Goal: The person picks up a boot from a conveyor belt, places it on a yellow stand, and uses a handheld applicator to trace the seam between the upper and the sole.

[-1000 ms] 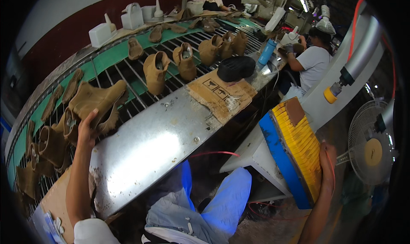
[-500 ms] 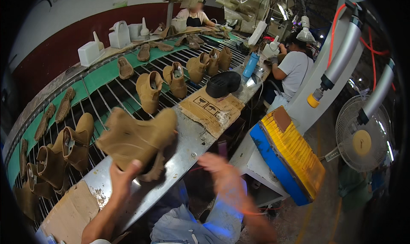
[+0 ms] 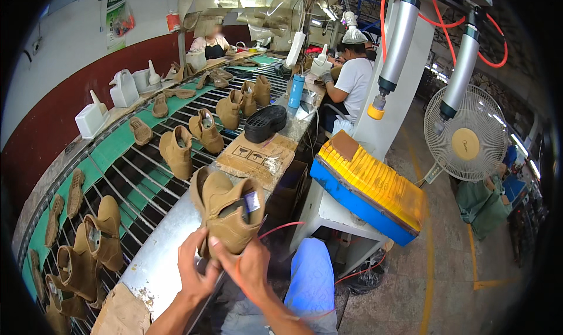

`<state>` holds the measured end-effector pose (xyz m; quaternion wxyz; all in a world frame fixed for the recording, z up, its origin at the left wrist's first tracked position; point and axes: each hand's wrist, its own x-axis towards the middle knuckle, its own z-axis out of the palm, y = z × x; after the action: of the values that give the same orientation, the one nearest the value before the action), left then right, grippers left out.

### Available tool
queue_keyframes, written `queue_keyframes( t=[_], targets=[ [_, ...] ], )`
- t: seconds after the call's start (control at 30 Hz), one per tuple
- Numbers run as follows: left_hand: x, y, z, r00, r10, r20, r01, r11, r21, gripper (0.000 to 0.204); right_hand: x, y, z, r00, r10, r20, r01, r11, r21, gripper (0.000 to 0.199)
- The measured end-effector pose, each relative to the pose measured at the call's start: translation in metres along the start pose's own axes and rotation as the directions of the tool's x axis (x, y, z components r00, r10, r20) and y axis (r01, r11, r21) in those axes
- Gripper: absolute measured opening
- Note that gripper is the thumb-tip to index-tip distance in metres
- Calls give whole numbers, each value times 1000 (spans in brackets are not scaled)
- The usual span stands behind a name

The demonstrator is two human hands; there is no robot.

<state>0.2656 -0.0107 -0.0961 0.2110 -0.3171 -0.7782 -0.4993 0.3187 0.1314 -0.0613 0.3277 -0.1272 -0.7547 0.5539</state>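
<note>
Clasped about the heel end of a tan boot (image 3: 237,222), the left hand (image 3: 195,270) and right hand (image 3: 249,269) are both closed on the work in the head view. Along the boot's left side, just beyond the left fingers, stands a brown sole (image 3: 197,193); whether it is bonded cannot be told. Beside the grip runs a metal ledge (image 3: 167,244); farther ahead lies flattened cardboard (image 3: 258,156), and well to the right sits a yellow-and-blue pad (image 3: 375,185). Judging from the hold, sole and upper are being lined up by hand; the next move seems to call for steady fingers and even edges.
</note>
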Motion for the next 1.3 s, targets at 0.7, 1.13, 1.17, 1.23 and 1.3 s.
queue_keyframes(
  t=[0.7, 1.13, 1.17, 1.23, 1.3],
  targets=[
    [4, 19, 61, 727, -422, 542, 643, 141, -753, 106, -59, 30, -103, 997, -36, 62, 21, 971, 238, 65],
    [-19, 47, 91, 494, -269, 827, 863, 36, -504, 113, -108, 80, -160, 973, 114, -199, -23, 912, 409, 61],
    [-22, 44, 107, 475, -235, 848, 874, 12, -487, 114, -102, 86, -163, 968, 120, -219, -29, 924, 381, 61],
    [-26, 49, 132, 467, -108, 878, 882, -22, -471, 108, -94, 99, -176, 957, 136, -257, -41, 938, 344, 61],
    [-37, 59, 159, 522, -115, 845, 846, -62, -530, 108, -80, 100, -195, 968, 80, -236, -16, 966, 259, 64]
  ],
)
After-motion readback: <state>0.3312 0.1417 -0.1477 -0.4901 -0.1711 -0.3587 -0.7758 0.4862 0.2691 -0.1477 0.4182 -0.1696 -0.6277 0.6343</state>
